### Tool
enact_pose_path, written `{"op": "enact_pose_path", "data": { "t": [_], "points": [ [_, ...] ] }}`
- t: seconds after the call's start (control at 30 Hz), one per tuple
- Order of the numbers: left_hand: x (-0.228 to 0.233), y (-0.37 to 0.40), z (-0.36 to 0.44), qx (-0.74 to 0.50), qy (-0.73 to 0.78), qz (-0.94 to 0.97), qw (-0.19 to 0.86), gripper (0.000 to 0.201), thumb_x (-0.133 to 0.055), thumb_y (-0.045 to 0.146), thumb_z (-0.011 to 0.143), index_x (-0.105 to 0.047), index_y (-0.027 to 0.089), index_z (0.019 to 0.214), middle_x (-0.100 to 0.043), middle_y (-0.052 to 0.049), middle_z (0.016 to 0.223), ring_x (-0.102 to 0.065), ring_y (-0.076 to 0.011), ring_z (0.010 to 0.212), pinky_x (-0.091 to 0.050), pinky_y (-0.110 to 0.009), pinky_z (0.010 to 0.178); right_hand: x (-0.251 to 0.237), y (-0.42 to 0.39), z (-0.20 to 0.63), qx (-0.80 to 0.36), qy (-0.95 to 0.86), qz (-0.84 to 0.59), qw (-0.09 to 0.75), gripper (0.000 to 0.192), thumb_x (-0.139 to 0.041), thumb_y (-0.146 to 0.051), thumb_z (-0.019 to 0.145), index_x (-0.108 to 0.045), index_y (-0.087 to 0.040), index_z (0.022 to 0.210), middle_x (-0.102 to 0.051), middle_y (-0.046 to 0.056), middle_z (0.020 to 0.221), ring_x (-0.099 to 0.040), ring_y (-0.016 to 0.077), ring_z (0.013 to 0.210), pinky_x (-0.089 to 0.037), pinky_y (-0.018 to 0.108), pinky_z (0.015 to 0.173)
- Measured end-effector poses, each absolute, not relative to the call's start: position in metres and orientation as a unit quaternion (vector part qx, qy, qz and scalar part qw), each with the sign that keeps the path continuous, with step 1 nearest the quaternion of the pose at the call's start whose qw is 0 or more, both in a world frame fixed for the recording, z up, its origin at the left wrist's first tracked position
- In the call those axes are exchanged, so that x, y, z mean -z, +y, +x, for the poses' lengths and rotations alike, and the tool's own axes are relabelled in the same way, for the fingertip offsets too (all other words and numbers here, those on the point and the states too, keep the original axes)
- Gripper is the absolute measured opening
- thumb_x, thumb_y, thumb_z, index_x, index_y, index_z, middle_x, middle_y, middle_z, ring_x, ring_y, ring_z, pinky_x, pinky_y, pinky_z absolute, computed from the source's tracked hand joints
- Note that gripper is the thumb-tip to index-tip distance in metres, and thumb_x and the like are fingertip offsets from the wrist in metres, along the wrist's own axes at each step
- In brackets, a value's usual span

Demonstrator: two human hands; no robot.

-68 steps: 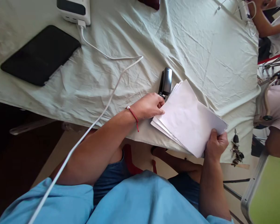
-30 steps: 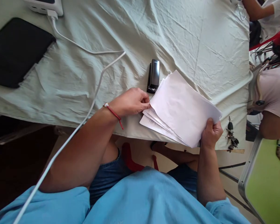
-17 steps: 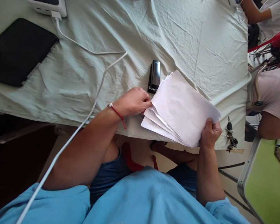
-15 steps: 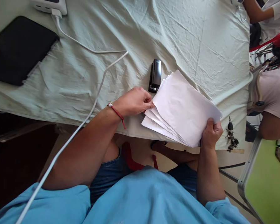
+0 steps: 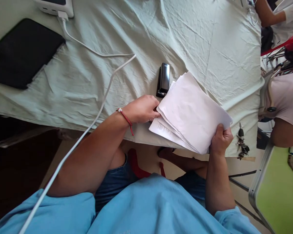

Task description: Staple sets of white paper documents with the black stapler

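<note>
Near the front edge of a cloth-covered desk [image 5: 224,48], toward its right corner, a stack of paper [image 5: 190,110] is gathered in hand but not squared up, its sheets fanning apart at the left to bare printed lines. The right hand [image 5: 222,141] clamps the stack's right end, thumb on top; the left hand [image 5: 145,109] curls its fingers nearly closed at the opposite corner, any pinch hidden from view. A black stapler [image 5: 163,79] lies untouched just beyond, the keys [image 5: 242,143] near the desk's front right corner.
</note>
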State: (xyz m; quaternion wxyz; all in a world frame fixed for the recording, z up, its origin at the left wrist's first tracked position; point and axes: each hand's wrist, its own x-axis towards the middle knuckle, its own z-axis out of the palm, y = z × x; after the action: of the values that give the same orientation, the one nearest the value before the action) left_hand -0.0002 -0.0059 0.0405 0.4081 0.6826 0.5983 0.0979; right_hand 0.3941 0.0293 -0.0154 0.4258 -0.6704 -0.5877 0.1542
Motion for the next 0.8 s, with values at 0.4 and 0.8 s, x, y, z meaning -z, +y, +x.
{"op": "enact_pose_path", "data": {
  "t": [0.4,0.8],
  "points": [
    [-0.044,-0.006,-0.007,-0.101,0.557,0.682,0.463,0.006,-0.074,0.019,0.077,-0.077,0.015,0.081,-0.076,-0.004,0.079,-0.063,-0.0176,0.072,-0.039,-0.028,0.068,0.016,0.030,0.394,-0.157,-0.581,-0.666,0.441,0.051,-0.067,-0.064,0.095,-0.073,-0.014,0.096,-0.062,-0.002,0.078,-0.050,0.0133,0.075,-0.044,0.029,0.074],
    [-0.052,-0.005,-0.004,-0.083,0.624,0.678,0.379,0.026,-0.060,0.012,0.081,-0.062,0.019,0.057,-0.069,-0.003,0.064,-0.057,-0.0174,0.063,-0.040,-0.032,0.065,0.010,0.027,0.385,-0.181,-0.565,-0.657,0.466,0.052,-0.070,-0.065,0.092,-0.074,-0.013,0.097,-0.064,0.000,0.081,-0.055,0.0147,0.077,-0.048,0.030,0.077]
  ]
}}
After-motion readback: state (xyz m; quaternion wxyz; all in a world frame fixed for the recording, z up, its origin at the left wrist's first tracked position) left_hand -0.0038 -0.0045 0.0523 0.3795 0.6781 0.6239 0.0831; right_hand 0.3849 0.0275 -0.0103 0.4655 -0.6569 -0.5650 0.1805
